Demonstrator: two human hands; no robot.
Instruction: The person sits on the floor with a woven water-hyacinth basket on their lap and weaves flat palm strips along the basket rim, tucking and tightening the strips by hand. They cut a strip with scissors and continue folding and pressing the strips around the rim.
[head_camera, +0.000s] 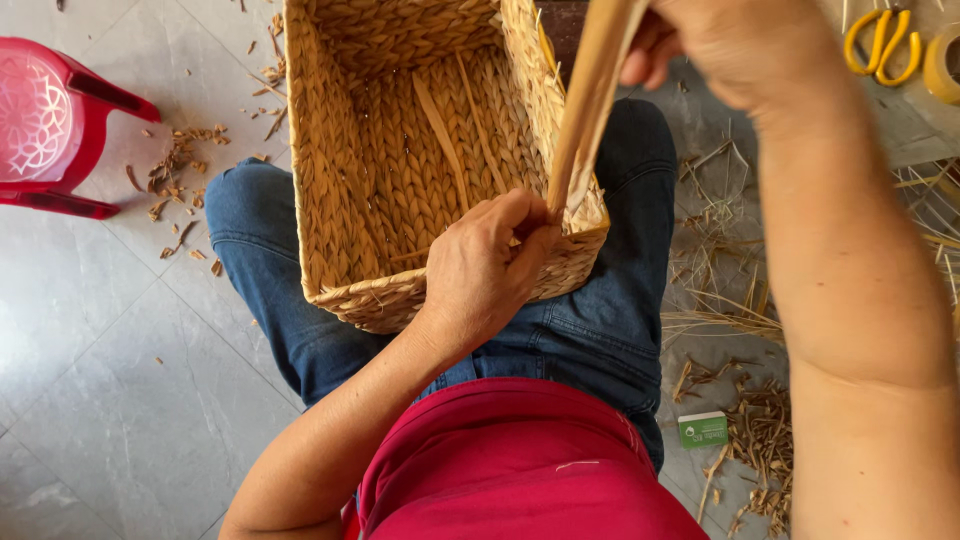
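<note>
Listing from left to right: 1 red plastic chair (45, 125) stood on the grey tiled floor (120, 400), beside a scatter of fibre scraps (180, 170) too many to count. 1 rectangular woven basket (400, 150) rested on the person's lap, open side up, steadied there so its near rim was within reach. 1 left hand (485, 265) was closed, pinching the lower end of 1 flat fibre strip (590, 100) against the basket's near right corner, seemingly to fix the strip at the rim. 1 right hand (740, 45) gripped the strip's upper end, holding it taut and raised. Further right: 1 small green box (702, 429) on the floor amid loose straw (740, 310), and 1 pair of yellow-handled scissors (882, 42) on the desk (915, 125).
</note>
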